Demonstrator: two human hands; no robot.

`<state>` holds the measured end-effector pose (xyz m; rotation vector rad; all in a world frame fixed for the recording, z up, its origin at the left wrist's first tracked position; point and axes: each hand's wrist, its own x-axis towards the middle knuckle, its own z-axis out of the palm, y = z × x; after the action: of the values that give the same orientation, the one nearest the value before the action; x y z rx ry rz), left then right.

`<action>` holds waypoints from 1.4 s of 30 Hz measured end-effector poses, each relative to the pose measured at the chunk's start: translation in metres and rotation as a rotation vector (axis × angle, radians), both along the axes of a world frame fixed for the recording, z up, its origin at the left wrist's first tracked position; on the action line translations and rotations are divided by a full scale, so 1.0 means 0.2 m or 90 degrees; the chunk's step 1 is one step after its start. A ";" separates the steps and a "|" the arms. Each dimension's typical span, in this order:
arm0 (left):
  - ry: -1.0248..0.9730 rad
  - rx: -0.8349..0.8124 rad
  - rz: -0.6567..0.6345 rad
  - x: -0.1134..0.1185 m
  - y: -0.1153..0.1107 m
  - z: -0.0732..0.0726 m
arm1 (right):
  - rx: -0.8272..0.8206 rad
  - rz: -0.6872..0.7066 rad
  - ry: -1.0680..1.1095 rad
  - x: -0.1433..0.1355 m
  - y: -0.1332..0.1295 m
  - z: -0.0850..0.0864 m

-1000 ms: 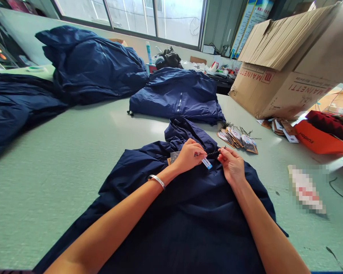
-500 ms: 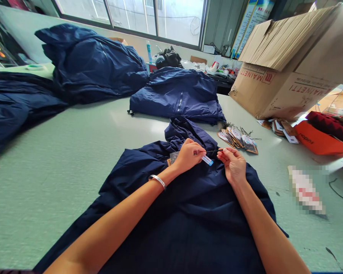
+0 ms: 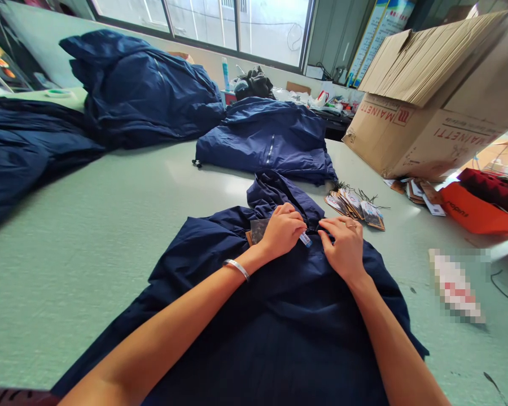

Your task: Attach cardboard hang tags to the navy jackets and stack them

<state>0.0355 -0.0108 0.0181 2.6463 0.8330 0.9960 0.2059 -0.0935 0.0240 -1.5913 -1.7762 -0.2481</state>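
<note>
A navy jacket lies spread over the table, its hood pointing away from me. My left hand is closed in a pinch near the collar, at a small white and blue label; what its fingertips hold is too small to make out. Just right of it, my right hand rests at the collar with thumb and fingers apart, nothing visible between them. A brown tag with a clear bag shows partly behind my left wrist.
Strung hang tags lie right of the hood. Beyond it is a folded navy jacket, with larger navy piles at the left. A cardboard box and an orange bag stand at the right.
My right hand has opened and let go of the thin black cord that was stretched between both hands. My left hand stays pinched at the collar, and the label has tilted a little.
</note>
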 end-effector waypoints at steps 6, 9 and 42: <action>0.073 0.129 -0.012 -0.01 0.00 0.00 | -0.193 -0.039 0.038 -0.01 -0.02 0.03; 0.093 0.165 -0.012 -0.01 0.00 -0.01 | -0.305 0.012 0.209 0.00 -0.02 0.04; -0.142 -0.225 -0.053 -0.03 0.05 0.00 | -0.462 0.254 1.200 0.02 0.01 0.03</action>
<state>0.0285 0.0002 0.0188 2.2083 0.7622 0.9954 0.2107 -0.0924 0.0301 -0.9191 -0.4765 1.6611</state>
